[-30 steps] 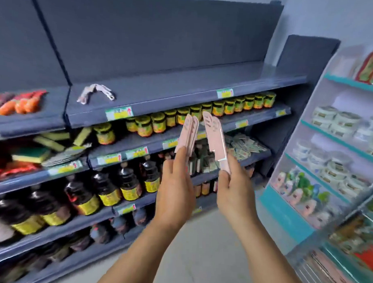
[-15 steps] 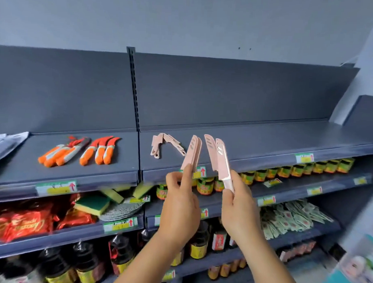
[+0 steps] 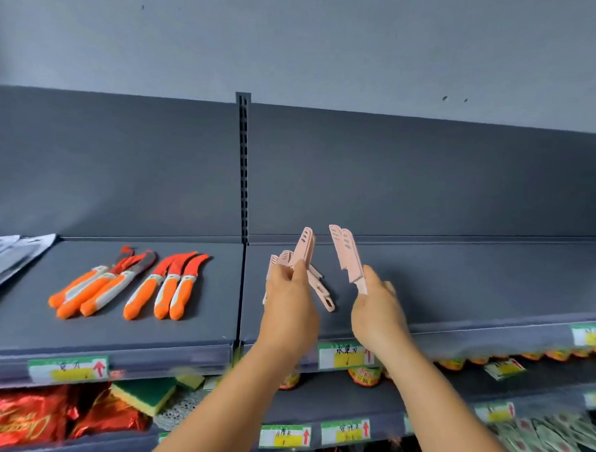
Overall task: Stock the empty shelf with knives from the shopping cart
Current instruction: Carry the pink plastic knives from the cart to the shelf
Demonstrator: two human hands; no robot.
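My left hand [image 3: 288, 310] grips pink sheathed knives [image 3: 304, 248], blades pointing up, over the left end of the grey top shelf [image 3: 473, 286]. My right hand [image 3: 378, 311] holds two more pink knives [image 3: 348, 256] upright, just to the right. A few pink knives [image 3: 319, 289] lie flat on the shelf behind my left hand, partly hidden by it. Both hands hover above the shelf's front half.
Several orange-handled knives [image 3: 135, 284] lie on the neighbouring shelf section to the left, with grey packaging [image 3: 8, 256] at its far left. A slotted upright [image 3: 243, 166] divides the sections. Lower shelves hold sponges [image 3: 145, 394], red packets [image 3: 23, 415], jars and sachets.
The view has tilted up and closer to the top shelf. Both hands have risen and moved forward over the shelf, with the pink knives still in them.
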